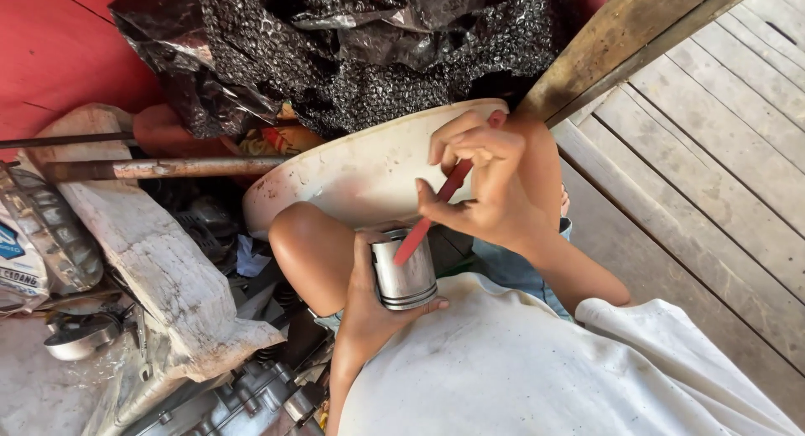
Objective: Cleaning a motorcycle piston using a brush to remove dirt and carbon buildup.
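Observation:
My left hand (367, 306) grips a short silver metal piston (405, 274) with ring grooves, held just above my bent knee (312, 250). My right hand (482, 180) pinches a thin red stick-like tool (436, 207) between thumb and fingers. The tool slants down to the left and its lower tip rests against the piston's upper side. Both hands are close together over my lap, above my white shirt (537, 369).
A cream plastic basin (360, 172) lies tilted behind my knee. Black plastic sheeting (352, 50) is heaped beyond it. At left are a whitish wooden block (159, 260), rusty rods (159, 168), a tyre (50, 226) and engine parts (251, 398). Wooden floor planks (713, 151) run at right.

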